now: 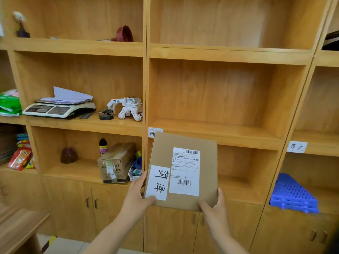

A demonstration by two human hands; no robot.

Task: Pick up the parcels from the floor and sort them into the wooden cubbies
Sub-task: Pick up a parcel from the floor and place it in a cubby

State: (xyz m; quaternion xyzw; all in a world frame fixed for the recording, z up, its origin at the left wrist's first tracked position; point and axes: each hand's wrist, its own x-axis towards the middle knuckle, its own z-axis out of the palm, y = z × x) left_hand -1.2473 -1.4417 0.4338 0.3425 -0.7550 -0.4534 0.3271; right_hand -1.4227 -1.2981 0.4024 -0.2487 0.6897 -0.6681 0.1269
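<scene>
You are gripping the box with both hands — left hand, right hand — before the wooden shelves.

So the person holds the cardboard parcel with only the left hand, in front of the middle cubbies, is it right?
Not quite. The head view shows both hands on the cardboard parcel: the left hand grips its lower left corner and the right hand its lower right corner. The rest is right: it is held in front of the middle cubbies.
</scene>
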